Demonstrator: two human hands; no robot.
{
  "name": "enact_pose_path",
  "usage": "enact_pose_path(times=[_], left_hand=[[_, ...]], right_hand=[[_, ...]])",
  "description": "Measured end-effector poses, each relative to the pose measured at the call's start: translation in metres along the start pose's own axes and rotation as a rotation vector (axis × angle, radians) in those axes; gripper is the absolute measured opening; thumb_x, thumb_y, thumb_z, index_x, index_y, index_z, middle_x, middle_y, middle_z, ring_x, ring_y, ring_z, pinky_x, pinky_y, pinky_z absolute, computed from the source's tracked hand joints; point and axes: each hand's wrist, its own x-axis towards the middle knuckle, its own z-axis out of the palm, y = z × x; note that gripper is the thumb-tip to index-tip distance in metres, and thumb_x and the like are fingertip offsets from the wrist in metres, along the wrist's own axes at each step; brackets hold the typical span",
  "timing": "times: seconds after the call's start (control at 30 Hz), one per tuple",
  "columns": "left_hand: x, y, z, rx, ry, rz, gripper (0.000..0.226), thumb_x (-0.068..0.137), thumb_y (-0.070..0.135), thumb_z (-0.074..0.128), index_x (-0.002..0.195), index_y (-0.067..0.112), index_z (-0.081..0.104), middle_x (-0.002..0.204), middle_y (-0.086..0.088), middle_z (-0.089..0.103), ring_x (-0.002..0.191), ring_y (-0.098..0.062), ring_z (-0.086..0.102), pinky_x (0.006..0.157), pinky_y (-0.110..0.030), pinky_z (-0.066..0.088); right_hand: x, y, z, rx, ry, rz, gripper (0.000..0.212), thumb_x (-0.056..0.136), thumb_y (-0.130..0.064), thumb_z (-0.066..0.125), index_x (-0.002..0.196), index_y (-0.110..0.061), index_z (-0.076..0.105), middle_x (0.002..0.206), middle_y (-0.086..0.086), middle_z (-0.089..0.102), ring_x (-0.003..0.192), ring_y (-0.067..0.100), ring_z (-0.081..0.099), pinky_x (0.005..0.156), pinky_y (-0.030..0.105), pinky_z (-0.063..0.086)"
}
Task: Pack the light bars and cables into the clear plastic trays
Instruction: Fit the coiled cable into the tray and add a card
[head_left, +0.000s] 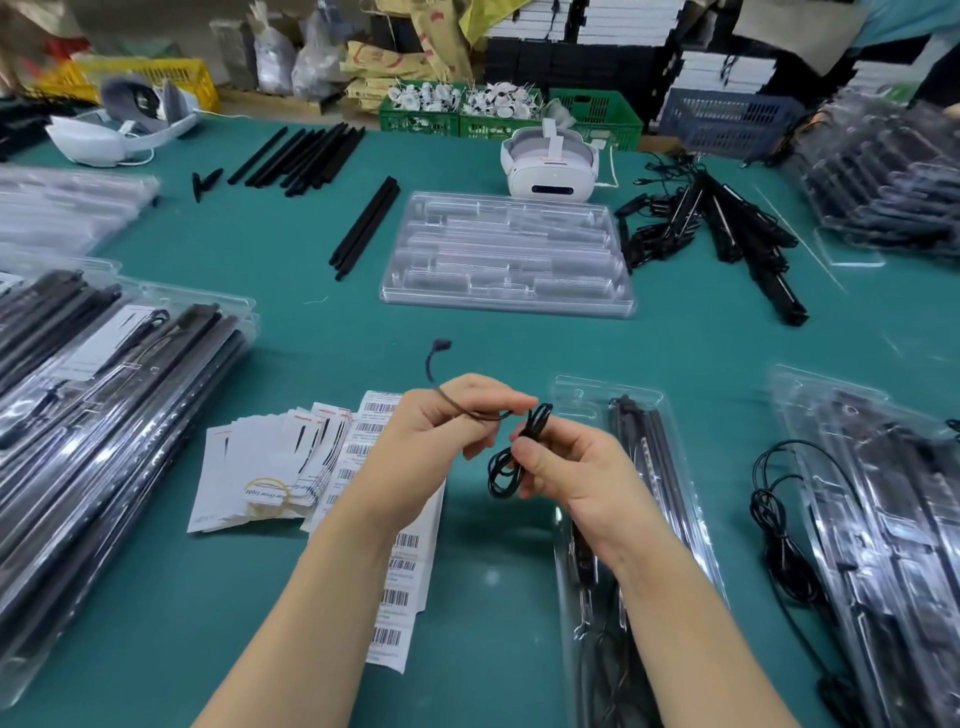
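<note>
Black cable (511, 457) is what I have in both hands above the green table (291, 322), close to me at centre. My right hand (566, 473) is clenched on the coiled part, loops sticking out at 12 o'clock above the fingers and hanging at 8 o'clock below them; how many turns the coil has I cannot tell, since the fingers cover its middle. My left hand (441, 431) pinches the free tail, which runs out over the knuckles toward 11 o'clock and ends in a small blurred plug (441, 344). Both forearms are cut off by the bottom edge.

Under my left wrist lie barcode labels (397, 571) and a fan of printed cards (270, 467), partly hidden by the arm. At 4 o'clock from the grip a clear tray (639, 519) holds dark light bars, glare hiding its detail, its near end cut off. Loose cables (784, 525) lie at 3 o'clock beside more filled trays (883, 519). At 9 o'clock a stack of packed trays (104, 415) runs off frame.

Farther at 12 o'clock sits an empty clear tray (506, 254), with loose black bars (366, 228) at 11 o'clock and a white headset (549, 166) beyond
</note>
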Motion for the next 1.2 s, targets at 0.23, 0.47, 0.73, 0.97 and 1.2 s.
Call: enact_pose_path(times=[0.23,0.47,0.73,0.97,1.2], left_hand=[[0.000,-0.005,0.000,-0.150,-0.072,-0.085,0.040,0.085,0.006,0.044,0.106,0.007,0.078,0.106,-0.015,0.068,0.072,-0.018,0.052,0.063,-0.026,0.041],[0.003,-0.010,0.010,0.040,0.070,-0.063,0.017,0.090,0.019,0.065,0.102,0.019,0.077,0.083,-0.011,0.065,0.062,-0.014,0.050,0.063,-0.023,0.046],[0.007,-0.015,0.011,0.159,0.246,-0.093,0.026,0.087,-0.002,0.072,0.100,0.020,0.074,0.088,-0.002,0.076,0.086,-0.021,0.072,0.082,-0.031,0.056],[0.006,-0.014,0.022,0.030,0.237,-0.081,0.026,0.086,0.000,0.072,0.092,0.023,0.081,0.088,0.001,0.076,0.083,-0.011,0.069,0.075,-0.018,0.052],[0.007,-0.015,0.023,0.120,0.242,-0.108,0.025,0.086,0.005,0.073,0.090,0.028,0.082,0.095,-0.013,0.052,0.088,-0.022,0.054,0.080,-0.028,0.048]], right_hand=[[-0.001,0.000,0.001,-0.033,0.074,-0.036,0.012,0.093,-0.012,0.067,0.100,-0.011,0.078,0.093,0.013,0.075,0.077,0.020,0.064,0.066,0.027,0.052],[-0.001,-0.001,0.002,-0.018,0.056,-0.061,0.018,0.099,-0.017,0.060,0.107,-0.017,0.076,0.099,0.014,0.076,0.096,0.035,0.071,0.078,0.037,0.056],[-0.001,0.000,0.004,-0.092,0.069,-0.042,0.019,0.100,-0.010,0.057,0.107,-0.016,0.073,0.095,0.007,0.077,0.084,0.019,0.072,0.072,0.030,0.059],[-0.001,0.004,0.006,-0.158,0.064,-0.015,0.017,0.101,-0.013,0.057,0.104,-0.009,0.073,0.092,0.010,0.077,0.082,0.018,0.071,0.072,0.031,0.059],[-0.001,0.004,0.003,-0.075,0.017,0.020,0.016,0.098,-0.012,0.060,0.104,-0.004,0.072,0.097,0.014,0.077,0.087,0.022,0.073,0.076,0.030,0.059]])
